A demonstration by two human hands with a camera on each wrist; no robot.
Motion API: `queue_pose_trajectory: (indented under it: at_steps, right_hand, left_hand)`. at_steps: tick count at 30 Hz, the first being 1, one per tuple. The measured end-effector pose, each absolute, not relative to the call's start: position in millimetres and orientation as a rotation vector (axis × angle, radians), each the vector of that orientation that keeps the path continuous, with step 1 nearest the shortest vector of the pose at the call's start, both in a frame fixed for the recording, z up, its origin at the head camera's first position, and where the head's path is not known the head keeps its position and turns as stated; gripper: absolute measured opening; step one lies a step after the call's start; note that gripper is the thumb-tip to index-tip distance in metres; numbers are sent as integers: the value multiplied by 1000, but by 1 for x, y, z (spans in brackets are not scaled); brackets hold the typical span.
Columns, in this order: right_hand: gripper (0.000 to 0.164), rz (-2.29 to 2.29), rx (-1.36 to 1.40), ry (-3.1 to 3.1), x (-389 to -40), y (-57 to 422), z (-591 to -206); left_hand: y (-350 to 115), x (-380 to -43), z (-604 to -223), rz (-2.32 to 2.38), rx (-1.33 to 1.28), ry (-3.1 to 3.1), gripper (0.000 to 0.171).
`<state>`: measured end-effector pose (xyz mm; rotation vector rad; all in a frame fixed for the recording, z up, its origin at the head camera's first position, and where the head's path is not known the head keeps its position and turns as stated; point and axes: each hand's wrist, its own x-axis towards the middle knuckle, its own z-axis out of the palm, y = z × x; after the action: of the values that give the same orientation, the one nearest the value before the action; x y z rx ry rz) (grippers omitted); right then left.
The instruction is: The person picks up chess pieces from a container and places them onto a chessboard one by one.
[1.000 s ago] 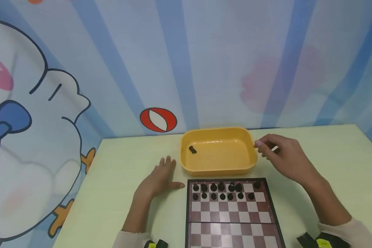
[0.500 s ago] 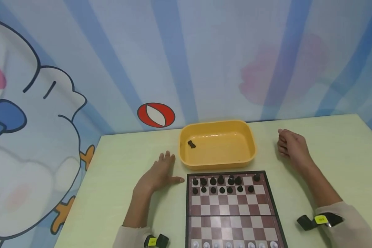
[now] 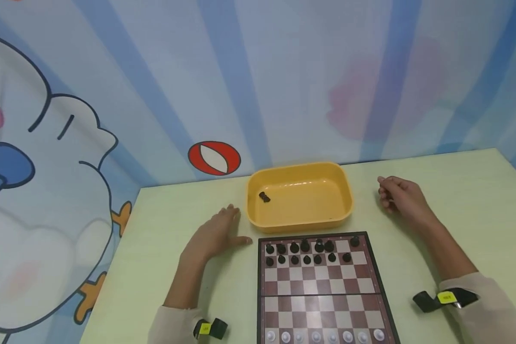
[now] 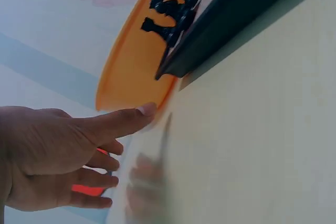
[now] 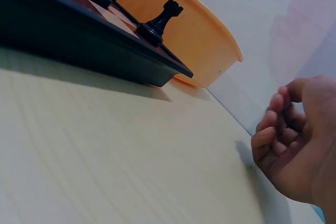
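Observation:
A checkered chessboard lies on the table between my hands. Black chess pieces stand in two rows at its far end, with one gap in the back row; white pieces line the near end. Behind it, a yellow tray holds a small dark piece, too small to identify. My left hand, fingers spread, is at the table left of board and tray, holding nothing. To the right of the tray, my right hand has loosely curled fingers, with nothing visible in them.
The pale table extends on both sides of the board. A patterned blue wall rises right behind the tray. Straps with small black devices sit on both wrists.
My right hand has withdrawn rightward from the tray's edge, its fingers curling as it settled beside it. My left hand stays nearly in place. The head view has shifted slightly.

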<state>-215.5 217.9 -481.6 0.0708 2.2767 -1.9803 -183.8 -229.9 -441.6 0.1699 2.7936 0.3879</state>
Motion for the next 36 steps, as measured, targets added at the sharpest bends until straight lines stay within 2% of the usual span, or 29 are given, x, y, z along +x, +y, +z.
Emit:
queue_pose_trajectory:
  at_steps: [4,10,13,20,25,29,33,36]
  right_hand:
    - [46,-1767,48,2383,-215,217,-477]
    - [45,-1582,-61,2401,-215,214,-476]
    - [43,-1483,-133,2424,-213,214,-476]
    - [27,-1362,-255,2489,-202,218,-474]
    - [25,-1388,-310,2464,-202,213,-476]
    - [24,-1402,-331,2486,-201,204,-477]
    - [22,-1422,-328,2488,-199,196,-478]
    - [22,-1417,-346,2488,-199,189,-478]
  left_hand:
    - [-231,-195,-417,368,263,2900,88]
    - [-229,-212,-392,199,596,3091,55]
    - [-222,-219,-386,154,713,3114,45]
    - [-197,-243,-388,27,910,3006,34]
    - [-183,-261,-397,-140,1012,2897,26]
    - [-178,-271,-403,-222,1061,2837,5]
    - [-178,-273,-408,-307,1079,2774,25]
    - [-181,-270,-408,-372,1081,2743,33]
